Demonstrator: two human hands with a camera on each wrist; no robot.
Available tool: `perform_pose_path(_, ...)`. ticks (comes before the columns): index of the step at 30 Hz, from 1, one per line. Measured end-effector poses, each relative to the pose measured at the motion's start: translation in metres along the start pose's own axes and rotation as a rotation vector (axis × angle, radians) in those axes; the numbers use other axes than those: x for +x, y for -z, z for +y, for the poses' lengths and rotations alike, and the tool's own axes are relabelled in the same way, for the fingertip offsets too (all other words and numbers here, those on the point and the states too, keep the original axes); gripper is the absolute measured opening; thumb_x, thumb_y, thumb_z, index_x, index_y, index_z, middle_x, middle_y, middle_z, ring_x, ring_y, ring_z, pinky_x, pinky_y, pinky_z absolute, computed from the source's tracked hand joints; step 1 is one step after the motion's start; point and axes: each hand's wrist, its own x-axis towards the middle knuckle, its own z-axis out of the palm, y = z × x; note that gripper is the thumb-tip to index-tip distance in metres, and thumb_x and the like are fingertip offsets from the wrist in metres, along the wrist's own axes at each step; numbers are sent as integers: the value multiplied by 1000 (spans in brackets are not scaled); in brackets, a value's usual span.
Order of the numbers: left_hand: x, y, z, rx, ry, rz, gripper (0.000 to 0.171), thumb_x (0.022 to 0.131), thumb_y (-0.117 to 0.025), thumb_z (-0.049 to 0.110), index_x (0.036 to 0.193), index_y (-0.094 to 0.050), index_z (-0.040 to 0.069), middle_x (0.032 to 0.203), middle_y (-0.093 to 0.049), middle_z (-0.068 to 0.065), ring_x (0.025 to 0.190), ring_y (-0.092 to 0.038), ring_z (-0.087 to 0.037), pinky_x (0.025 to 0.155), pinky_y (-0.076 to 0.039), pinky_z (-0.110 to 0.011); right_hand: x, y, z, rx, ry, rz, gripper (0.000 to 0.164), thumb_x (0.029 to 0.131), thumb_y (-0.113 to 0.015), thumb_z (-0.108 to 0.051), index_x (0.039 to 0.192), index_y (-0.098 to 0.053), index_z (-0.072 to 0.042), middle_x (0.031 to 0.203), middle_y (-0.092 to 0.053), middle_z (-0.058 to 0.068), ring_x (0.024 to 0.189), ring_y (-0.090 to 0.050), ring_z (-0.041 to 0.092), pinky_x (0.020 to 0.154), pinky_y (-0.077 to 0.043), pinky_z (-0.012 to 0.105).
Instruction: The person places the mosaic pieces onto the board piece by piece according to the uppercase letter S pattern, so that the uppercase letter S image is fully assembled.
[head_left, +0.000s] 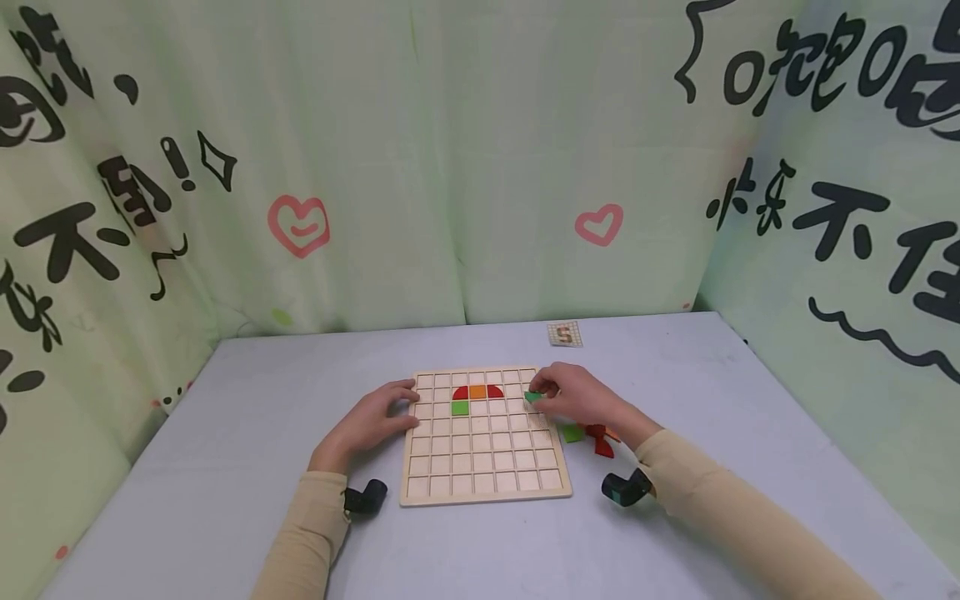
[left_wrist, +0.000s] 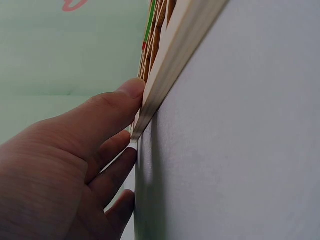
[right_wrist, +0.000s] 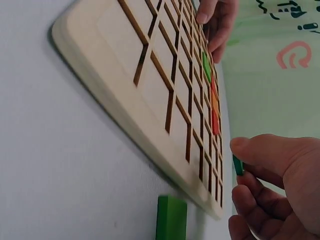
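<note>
While your right hand pinches a green piece over the right side of the board, your left hand, fingers apart, touches its left edge. Both forearms angle inward. Coloured tiles fill some upper cells; loose pieces lie beside your right wrist, a card beyond.

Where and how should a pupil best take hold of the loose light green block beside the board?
Probably by its near and far edges, pinching down from above on the near side. The light green block lies flat on the table, with the board close on its left and red pieces close on its right, while its near side looks free.
</note>
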Motion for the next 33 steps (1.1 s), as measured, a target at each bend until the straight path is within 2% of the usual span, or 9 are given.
perform_pose_path(8,0,0,0,7,-6,-5,37,93,-71,17,126,-64,2,153,-46,-17,146,-38,-39,120,-33,-53,13,-25,-34,-34,140,-65,19,89,-75,-15,105,-73,-5,97,-69,1,85,-60,11,78,-55,26)
perform_pose_path(14,0,1,0,-2,-14,3,36,93,-71,17,124,-65,1,153,-47,-18,145,-39,-39,120,-32,-53,22,-45,-50,-64,218,-97,17,89,-77,-18,102,-73,-8,92,-67,-3,82,-55,10,75,-50,24)
perform_pose_path(19,-1,2,1,6,-26,5,35,93,-71,17,123,-65,1,152,-48,-18,144,-40,-40,119,-33,-54,27,-53,-59,-83,276,-98,16,89,-77,-17,100,-73,-6,91,-68,0,80,-56,9,75,-50,23)
perform_pose_path(33,0,1,-3,4,-28,4,35,93,-72,19,123,-65,3,152,-48,-18,144,-40,-40,119,-33,-54,33,-63,-68,-119,262,-77,16,89,-76,-23,98,-73,-9,88,-63,-2,78,-53,10,71,-48,24)
